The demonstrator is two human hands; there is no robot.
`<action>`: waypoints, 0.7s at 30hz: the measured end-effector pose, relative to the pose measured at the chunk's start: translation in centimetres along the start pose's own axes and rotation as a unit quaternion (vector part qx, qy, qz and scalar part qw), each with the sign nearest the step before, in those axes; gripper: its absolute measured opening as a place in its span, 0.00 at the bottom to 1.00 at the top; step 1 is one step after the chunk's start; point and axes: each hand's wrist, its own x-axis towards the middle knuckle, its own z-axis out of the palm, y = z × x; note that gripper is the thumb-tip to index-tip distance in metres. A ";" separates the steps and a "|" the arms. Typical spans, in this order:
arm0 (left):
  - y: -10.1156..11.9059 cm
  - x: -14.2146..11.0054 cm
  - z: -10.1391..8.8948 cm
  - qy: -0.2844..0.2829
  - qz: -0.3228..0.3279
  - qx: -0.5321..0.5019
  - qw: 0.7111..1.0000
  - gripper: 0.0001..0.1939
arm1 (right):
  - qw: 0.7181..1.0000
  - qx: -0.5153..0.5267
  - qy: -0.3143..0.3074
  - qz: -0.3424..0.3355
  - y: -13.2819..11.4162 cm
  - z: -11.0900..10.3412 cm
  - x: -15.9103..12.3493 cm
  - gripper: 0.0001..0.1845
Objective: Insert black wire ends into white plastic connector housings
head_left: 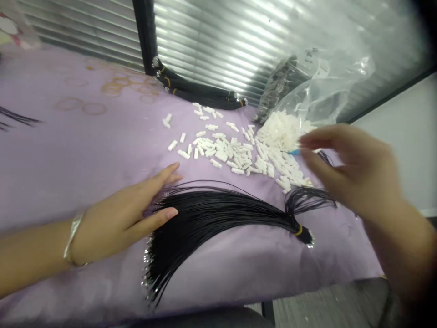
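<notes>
Head view: white pieces (pixel 222 149) behind black cords (pixel 215 210); left hand (pixel 118 221), grip spread, at their fanned end; right hand (pixel 363 171) near their banded end, grip too blurred to tell.

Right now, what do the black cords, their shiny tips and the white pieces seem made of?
Black cords: smooth, low-sheen, perhaps coated textile or plastic; they bend in even curves. Shiny tips: probably polished metal, given silvery glints. White pieces: likely hard plastic, matte-looking, with straight edges and uniform colour.

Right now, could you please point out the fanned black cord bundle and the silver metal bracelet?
Fanned black cord bundle (pixel 211 209): head view, mid-length strands.
Silver metal bracelet (pixel 72 233): head view, visible band.
</notes>
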 end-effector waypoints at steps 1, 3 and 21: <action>0.1 0.1 -0.2 -0.004 -0.007 -0.012 1.000 0.34 | 0.996 0.046 -0.063 -0.036 -1.4 1.5 1.4 0.09; 0.3 0.0 -0.4 0.001 -0.006 -0.030 1.000 0.34 | 0.981 0.072 -0.165 -0.073 -3.5 4.7 3.5 0.09; -0.6 1.5 -1.9 0.158 -0.019 -0.311 0.937 0.14 | 0.593 0.619 -0.476 0.197 -12.5 9.9 5.4 0.06</action>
